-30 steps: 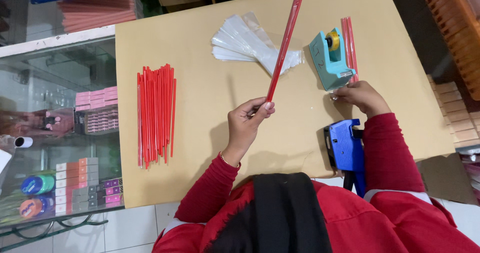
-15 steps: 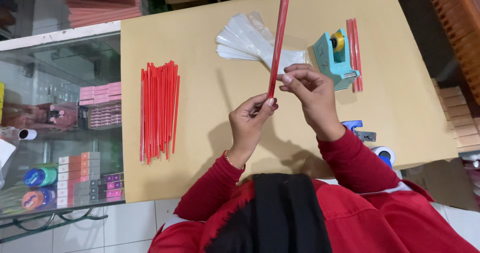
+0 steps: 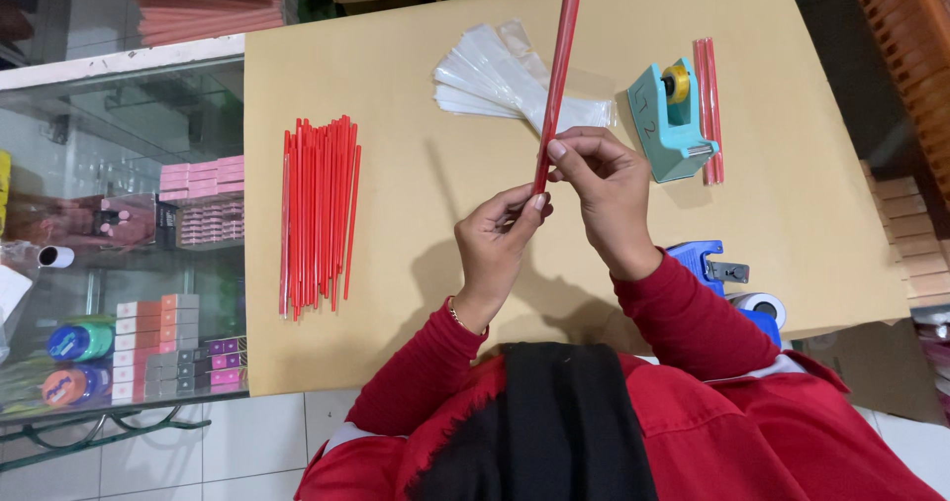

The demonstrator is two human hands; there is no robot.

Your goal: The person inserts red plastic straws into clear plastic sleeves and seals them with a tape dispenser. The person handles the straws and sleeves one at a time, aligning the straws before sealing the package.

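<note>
Right hand [image 3: 609, 189] now on the red stick [image 3: 557, 76] beside left hand [image 3: 500, 239]; previously at the tape dispenser [image 3: 671, 120]

left hand [image 3: 500, 239]: raised, fingertips pinched | right hand [image 3: 606, 189]: just beside it, fingers curled, pinching | both forearms angled inward

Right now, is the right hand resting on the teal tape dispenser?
No, the right hand is off the teal tape dispenser, pinching the long red stick together with the left hand.

A tan tabletop [image 3: 396, 382] adjoins a glass display case [image 3: 119, 165] above white floor tiles [image 3: 247, 442].
</note>
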